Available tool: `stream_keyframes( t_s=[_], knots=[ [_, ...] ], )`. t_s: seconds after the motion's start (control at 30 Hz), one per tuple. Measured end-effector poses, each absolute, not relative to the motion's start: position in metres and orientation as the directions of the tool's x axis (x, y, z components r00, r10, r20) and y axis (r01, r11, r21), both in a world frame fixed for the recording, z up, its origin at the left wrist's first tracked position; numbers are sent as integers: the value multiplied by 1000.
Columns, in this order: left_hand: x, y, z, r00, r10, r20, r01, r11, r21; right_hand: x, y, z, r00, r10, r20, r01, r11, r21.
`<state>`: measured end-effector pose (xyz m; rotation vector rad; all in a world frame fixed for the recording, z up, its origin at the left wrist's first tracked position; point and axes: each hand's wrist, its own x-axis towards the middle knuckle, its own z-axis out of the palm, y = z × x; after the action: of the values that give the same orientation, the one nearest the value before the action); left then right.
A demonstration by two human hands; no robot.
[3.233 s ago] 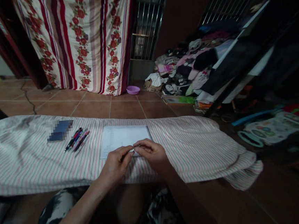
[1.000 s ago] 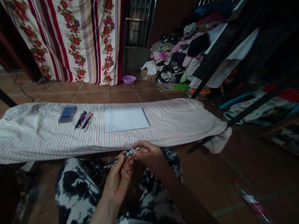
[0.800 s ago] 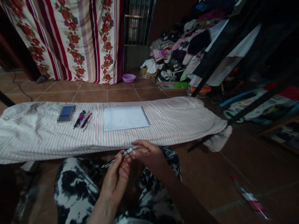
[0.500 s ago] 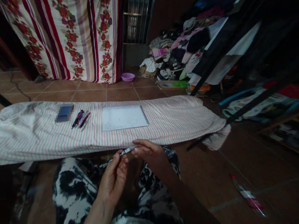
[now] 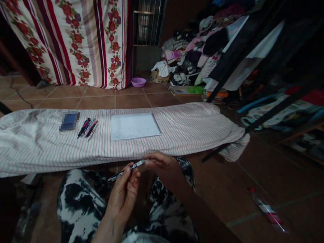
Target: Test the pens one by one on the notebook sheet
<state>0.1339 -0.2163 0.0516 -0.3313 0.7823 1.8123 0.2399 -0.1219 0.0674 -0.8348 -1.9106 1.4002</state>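
Note:
My left hand (image 5: 126, 190) grips a black and white pen (image 5: 116, 176) between thumb and fingers, above my lap. The pen slants up to the right, and its pale end meets the fingertips of my right hand (image 5: 163, 166). Those right fingers are bent round that end, which they partly cover. Just beyond my hands, a spiral-bound notebook (image 5: 134, 126) lies open at a mostly white page on a striped cloth (image 5: 185, 129). Left of the notebook, several pens (image 5: 87, 128) rest in a loose bunch beside a blurred blue object (image 5: 69, 121).
Under the cloth is a long, low surface. A plastic bottle with a red cap (image 5: 269, 210) lies on the tiled floor at right. Farther off are a purple basin (image 5: 138, 82), a floral curtain (image 5: 92, 40) and a heap of clothes (image 5: 193, 54). Dark slanting bars (image 5: 274, 113) stand at right.
My right fingertips have closed in slightly around the pen's pale end. My left hand keeps its grip almost unmoved. The view has shifted very slightly.

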Motion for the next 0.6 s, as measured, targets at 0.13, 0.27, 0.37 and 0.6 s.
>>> stream_keyframes(
  t_s=[0.13,0.27,0.37,0.6],
  knots=[
    [134,-217,52,-387,737,-554,-909,-203,365,240,-123,69,-611,786,96,147,231,-962],
    [134,-219,52,-398,730,-556,-904,-211,371,241,-124,71,-629,771,99,149,245,-958],
    [134,-219,52,-410,718,-562,-899,-214,382,241,-124,71,-630,764,137,137,283,-949],
    [134,-219,52,-434,725,-535,-881,-217,421,241,-124,74,-616,776,135,236,346,-908]
  ],
)
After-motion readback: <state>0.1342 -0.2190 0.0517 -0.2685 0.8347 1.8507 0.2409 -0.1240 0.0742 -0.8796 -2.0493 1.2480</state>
